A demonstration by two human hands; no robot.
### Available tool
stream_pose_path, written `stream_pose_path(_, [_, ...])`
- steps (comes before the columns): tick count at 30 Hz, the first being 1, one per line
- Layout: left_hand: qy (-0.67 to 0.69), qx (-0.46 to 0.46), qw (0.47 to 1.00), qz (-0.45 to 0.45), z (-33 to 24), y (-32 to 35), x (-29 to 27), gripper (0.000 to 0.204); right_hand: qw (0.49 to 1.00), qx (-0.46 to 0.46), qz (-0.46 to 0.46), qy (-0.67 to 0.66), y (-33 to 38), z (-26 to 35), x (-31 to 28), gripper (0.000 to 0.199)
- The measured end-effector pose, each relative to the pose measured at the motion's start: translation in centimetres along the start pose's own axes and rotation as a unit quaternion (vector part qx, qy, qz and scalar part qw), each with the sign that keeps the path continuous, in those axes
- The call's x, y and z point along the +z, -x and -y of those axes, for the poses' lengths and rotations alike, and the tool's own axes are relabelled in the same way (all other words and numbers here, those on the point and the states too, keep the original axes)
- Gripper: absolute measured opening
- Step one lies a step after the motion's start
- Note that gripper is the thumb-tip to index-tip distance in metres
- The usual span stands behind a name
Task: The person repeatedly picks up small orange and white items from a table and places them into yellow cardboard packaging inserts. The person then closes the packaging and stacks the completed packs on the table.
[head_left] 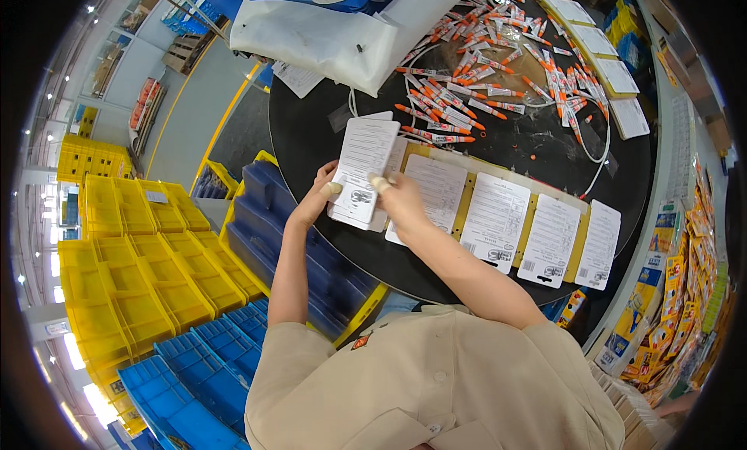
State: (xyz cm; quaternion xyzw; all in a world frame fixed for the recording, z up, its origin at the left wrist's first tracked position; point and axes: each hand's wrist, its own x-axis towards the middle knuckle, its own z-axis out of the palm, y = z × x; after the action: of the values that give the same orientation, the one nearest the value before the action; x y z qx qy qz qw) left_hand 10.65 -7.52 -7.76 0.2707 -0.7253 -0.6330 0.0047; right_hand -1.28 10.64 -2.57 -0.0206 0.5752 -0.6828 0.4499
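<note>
A stack of white printed blister cards is tilted up between my hands at the left edge of the round black table. My left hand is closed on its left side, with a pale covering on the thumb tip. From the right, my right hand grips the same stack, its covered thumb lying on the front. Just right of it, more white cards lie in a row on a yellow strip. Beyond them are many loose orange-and-white tubes with orange caps. My right fingers are partly hidden behind the cards.
A white sheet drapes over a blue machine at the far side. More cards line the far right. Yellow crates, blue crates and dark blue trays stand left. Packaged goods hang at right.
</note>
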Motion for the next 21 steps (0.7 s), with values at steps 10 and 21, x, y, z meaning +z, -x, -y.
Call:
stream_pose_path(10, [0.334,0.154,0.913,-0.178,-0.6,10.3,-1.5,0.06,0.756,-0.474,0.013,0.452,-7.9,2.4,0.9,0.044])
stream_pose_path(21, [0.47,0.088,0.839,-0.26,6.1,11.9,6.9,0.056,0.684,-0.435,-0.065,0.582,-10.5,-2.2,-1.2,0.029])
